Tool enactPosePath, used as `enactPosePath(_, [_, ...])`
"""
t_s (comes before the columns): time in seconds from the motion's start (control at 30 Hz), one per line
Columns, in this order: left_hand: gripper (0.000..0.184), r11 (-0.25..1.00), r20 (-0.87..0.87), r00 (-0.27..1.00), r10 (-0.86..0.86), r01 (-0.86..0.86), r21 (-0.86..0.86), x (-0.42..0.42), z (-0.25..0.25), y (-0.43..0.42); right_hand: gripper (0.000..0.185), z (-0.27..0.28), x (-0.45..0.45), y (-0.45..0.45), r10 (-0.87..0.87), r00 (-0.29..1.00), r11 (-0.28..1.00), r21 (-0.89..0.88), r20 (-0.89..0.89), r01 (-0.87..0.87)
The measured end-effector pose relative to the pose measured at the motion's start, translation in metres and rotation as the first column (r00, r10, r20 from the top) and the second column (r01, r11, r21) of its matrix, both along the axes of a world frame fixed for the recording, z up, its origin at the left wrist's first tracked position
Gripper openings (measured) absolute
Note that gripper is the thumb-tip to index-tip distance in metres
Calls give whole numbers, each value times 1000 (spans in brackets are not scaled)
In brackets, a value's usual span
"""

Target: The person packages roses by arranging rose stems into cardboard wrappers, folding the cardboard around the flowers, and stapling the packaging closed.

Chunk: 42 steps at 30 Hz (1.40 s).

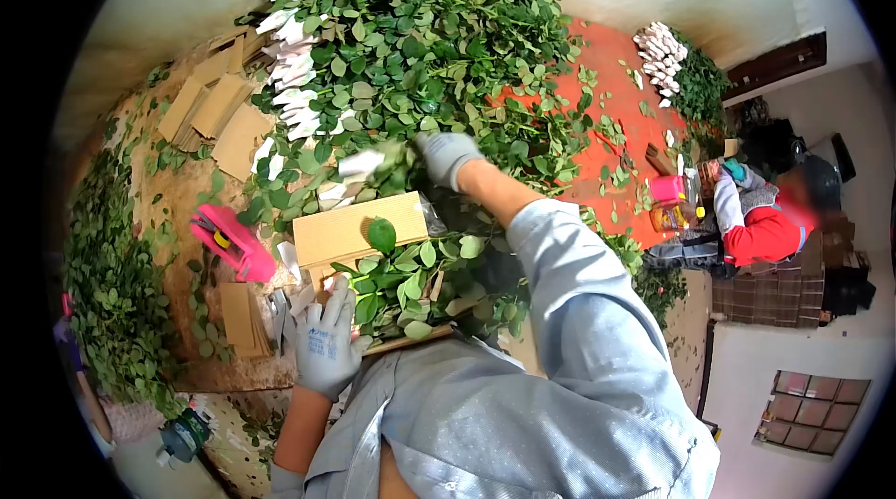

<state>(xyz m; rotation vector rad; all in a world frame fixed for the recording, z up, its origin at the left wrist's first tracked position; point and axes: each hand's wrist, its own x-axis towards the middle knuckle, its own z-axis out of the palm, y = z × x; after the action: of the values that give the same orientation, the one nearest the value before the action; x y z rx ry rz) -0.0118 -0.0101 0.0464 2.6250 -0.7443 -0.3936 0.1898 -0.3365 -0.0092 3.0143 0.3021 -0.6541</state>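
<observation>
My left hand [327,345], in a grey glove, rests at the left end of a bundle of leafy stems [411,284] in front of my body; its fingertips are at the stem heads, and a grip cannot be made out. My right hand [448,159], also gloved, reaches out to the leaves beside a blurred white-wrapped head [362,163], its fingers curled and partly hidden. Between the hands lies a corrugated cardboard piece [359,226] with one loose leaf on it. Beyond them rises a large pile of leafy stems [429,42] with white wraps [297,98] at its left end.
A pink tool [233,242] and cardboard pieces [245,317] lie at the left, with more cardboard [210,107] behind. Leaves litter the red surface [597,168]. At the right, a person in red [770,228] stands near bottles [691,191] and another wrapped bundle [663,60].
</observation>
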Motion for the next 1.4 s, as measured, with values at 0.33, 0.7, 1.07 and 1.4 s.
enactPosePath(0.33, [74,998,65,996,-53,51,40,-2,3,4,40,147,5,-125,-520,388,840,537,761,74])
enactPosePath(0.7, [71,996,84,996,-43,36,86,-10,-21,8,34,182,-98,-47,201,641,980,-156,741,-127])
enactPosePath(1.07, [68,994,-8,1000,15,-14,107,-11,-17,6,16,55,-171,79,321,928,947,-84,189,-311])
enactPosePath(1.4, [63,996,41,999,12,-16,82,-12,-20,7,25,97,-179,115,370,878,924,-215,304,-315])
